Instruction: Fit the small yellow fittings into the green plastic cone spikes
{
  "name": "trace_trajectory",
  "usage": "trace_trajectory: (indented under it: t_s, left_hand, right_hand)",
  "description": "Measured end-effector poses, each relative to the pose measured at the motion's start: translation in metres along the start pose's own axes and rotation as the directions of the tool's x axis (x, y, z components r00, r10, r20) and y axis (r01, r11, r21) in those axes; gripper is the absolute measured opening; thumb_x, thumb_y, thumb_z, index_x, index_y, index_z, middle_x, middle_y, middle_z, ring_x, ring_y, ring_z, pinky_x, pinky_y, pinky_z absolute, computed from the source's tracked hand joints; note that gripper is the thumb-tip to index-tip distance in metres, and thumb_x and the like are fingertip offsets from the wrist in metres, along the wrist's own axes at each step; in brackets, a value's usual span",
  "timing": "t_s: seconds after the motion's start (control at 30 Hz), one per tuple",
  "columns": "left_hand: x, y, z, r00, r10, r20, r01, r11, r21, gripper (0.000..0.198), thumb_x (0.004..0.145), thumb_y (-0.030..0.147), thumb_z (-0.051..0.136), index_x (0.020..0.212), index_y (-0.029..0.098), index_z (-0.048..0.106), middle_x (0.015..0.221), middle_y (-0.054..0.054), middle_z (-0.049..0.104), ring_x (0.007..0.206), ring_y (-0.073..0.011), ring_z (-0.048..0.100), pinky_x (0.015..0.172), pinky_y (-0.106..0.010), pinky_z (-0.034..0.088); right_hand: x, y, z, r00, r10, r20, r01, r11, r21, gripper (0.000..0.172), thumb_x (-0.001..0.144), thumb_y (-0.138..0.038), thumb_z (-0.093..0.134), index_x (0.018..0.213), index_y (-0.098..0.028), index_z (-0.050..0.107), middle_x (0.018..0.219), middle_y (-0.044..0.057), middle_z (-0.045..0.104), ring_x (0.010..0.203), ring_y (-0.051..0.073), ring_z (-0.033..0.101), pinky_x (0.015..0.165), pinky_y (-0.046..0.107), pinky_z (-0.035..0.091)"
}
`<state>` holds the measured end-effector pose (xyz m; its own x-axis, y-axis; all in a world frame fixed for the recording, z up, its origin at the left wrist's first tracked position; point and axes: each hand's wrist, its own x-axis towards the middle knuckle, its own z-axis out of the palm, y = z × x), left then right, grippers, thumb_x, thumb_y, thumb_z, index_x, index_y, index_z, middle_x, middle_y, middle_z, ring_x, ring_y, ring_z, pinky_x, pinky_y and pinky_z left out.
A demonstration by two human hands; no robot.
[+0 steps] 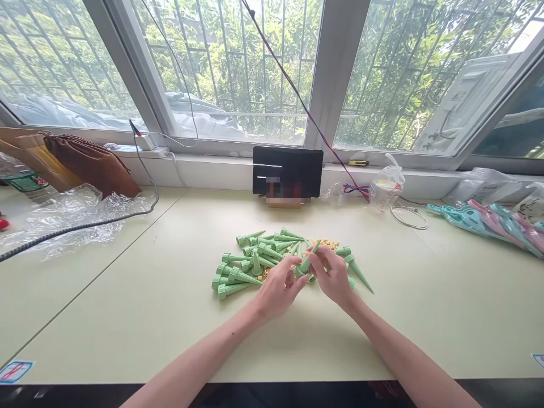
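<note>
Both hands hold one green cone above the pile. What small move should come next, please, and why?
Probably hold the green cone with the left hand alone and lower the right hand to the small yellow pieces. Both hands now pinch this one cone above the pile of cones, and the yellow pieces lie just beyond the hands, seemingly within easy reach.

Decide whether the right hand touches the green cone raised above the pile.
Touching. The head view shows the right hand pinching the green cone near its tip, while the left hand holds its wide end.
</note>
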<state>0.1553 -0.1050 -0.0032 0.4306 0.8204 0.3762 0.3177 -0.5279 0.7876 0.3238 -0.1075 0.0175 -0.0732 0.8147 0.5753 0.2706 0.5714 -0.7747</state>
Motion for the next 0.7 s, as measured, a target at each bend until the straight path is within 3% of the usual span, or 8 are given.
trace_trajectory:
  t_s: [0.13, 0.23, 0.4, 0.57, 0.7]
  left_hand:
    - [0.0, 0.0, -0.001, 0.999, -0.03, 0.019, 0.03, 1.0, 0.0, 0.028, 0.095, 0.033, 0.05, 0.119, 0.018, 0.05, 0.06, 0.006, 0.05, 0.049, -0.0105, 0.046, 0.054, -0.023, 0.039]
    - [0.002, 0.003, -0.003, 0.999, -0.035, -0.031, 0.034, 0.999, -0.028, 0.025, 0.095, 0.033, 0.051, 0.115, 0.018, 0.053, 0.062, 0.005, 0.05, 0.05, -0.0102, 0.046, 0.052, -0.022, 0.039]
    - [0.007, 0.012, -0.01, 0.977, -0.185, -0.108, 0.15, 0.952, -0.268, 0.024, 0.094, 0.04, 0.052, 0.105, 0.018, 0.054, 0.07, 0.003, 0.055, 0.046, -0.0082, 0.049, 0.044, -0.02, 0.039]
    - [0.009, 0.014, -0.012, 0.946, -0.288, -0.15, 0.21, 0.895, -0.393, 0.028, 0.093, 0.045, 0.053, 0.101, 0.019, 0.052, 0.071, 0.003, 0.054, 0.043, -0.0068, 0.048, 0.039, -0.019, 0.037]
    - [0.009, 0.012, -0.011, 0.937, -0.306, -0.168, 0.217, 0.887, -0.407, 0.03, 0.094, 0.047, 0.052, 0.101, 0.018, 0.052, 0.063, 0.005, 0.052, 0.041, -0.0078, 0.048, 0.037, -0.019, 0.033]
  right_hand:
    - [0.0, 0.003, -0.001, 0.998, -0.019, 0.051, 0.023, 0.997, -0.072, 0.016, 0.1, -0.031, 0.047, 0.097, -0.021, 0.06, 0.074, 0.001, 0.064, 0.058, 0.013, 0.061, 0.058, 0.025, 0.05]
    - [0.003, 0.007, -0.006, 0.997, -0.063, 0.047, 0.071, 0.98, -0.186, 0.02, 0.1, -0.031, 0.045, 0.095, -0.02, 0.061, 0.078, 0.003, 0.065, 0.063, 0.015, 0.06, 0.062, 0.028, 0.049]
    - [0.012, 0.017, -0.015, 0.999, -0.047, -0.016, 0.04, 0.957, -0.286, 0.02, 0.1, -0.03, 0.045, 0.096, -0.02, 0.062, 0.083, 0.004, 0.069, 0.069, 0.016, 0.063, 0.067, 0.028, 0.049]
    - [0.012, 0.027, -0.017, 0.991, -0.064, 0.117, 0.105, 0.914, -0.391, 0.016, 0.098, -0.023, 0.048, 0.092, -0.02, 0.063, 0.089, 0.006, 0.071, 0.079, 0.019, 0.064, 0.075, 0.031, 0.048]
    - [0.009, 0.024, -0.015, 0.978, -0.056, 0.201, 0.141, 0.889, -0.436, 0.011, 0.096, -0.018, 0.05, 0.094, -0.02, 0.061, 0.081, 0.003, 0.068, 0.075, 0.018, 0.06, 0.081, 0.033, 0.044]
